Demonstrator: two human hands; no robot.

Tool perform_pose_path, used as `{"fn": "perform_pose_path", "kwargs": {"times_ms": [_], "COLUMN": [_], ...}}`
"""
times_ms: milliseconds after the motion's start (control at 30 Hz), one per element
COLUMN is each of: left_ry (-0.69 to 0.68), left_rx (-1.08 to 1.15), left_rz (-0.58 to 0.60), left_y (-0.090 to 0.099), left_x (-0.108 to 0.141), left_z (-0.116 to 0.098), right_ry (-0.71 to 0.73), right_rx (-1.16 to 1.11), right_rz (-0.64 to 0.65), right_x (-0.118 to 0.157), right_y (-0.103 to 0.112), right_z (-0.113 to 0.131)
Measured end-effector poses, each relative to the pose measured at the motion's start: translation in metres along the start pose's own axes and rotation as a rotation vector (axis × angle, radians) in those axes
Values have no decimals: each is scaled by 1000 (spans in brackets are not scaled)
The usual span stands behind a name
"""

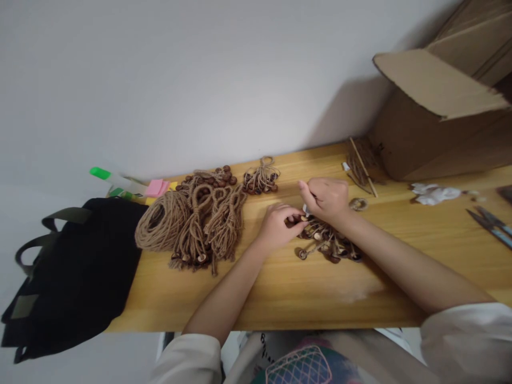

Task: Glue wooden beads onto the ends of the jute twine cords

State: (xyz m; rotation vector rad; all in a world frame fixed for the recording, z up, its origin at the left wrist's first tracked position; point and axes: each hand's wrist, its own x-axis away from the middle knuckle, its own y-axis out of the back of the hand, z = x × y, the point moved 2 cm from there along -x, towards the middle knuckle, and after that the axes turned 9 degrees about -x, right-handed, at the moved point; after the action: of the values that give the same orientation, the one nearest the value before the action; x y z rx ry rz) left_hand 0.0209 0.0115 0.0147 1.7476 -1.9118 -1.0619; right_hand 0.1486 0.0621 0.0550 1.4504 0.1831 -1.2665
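My left hand (277, 226) is closed in a pinch on a small brown nut shell (295, 218), one of a bundle of shells on twine (332, 245) lying on the table. Just right of it, my right hand (328, 196) is curled into a fist above the bundle. A small white tip (306, 209) shows below that fist, close to the left fingertips; the rest of what the fist holds is hidden. From behind the right wrist sticks out a twine loop (358, 204).
Left on the wooden table (280, 298) lie a twine coil (162, 221), knotted twine bundles (224, 224) and a smaller shell bundle (262, 178). A black bag (80, 277) covers the left end. Rightward are a stick (364, 168), crumpled tissue (434, 193), scissors (490, 224) and a cardboard box (444, 133).
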Motion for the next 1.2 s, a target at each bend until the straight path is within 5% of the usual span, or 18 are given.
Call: {"fn": "perform_pose_path", "kwargs": {"times_ms": [1200], "left_ry": [-37], "left_rx": [-11], "left_rz": [-17], "left_y": [-1], "left_x": [0], "left_z": [0], "right_ry": [44], "right_rx": [24], "right_rz": [-36], "right_x": [1], "right_y": [0], "right_z": [1]}}
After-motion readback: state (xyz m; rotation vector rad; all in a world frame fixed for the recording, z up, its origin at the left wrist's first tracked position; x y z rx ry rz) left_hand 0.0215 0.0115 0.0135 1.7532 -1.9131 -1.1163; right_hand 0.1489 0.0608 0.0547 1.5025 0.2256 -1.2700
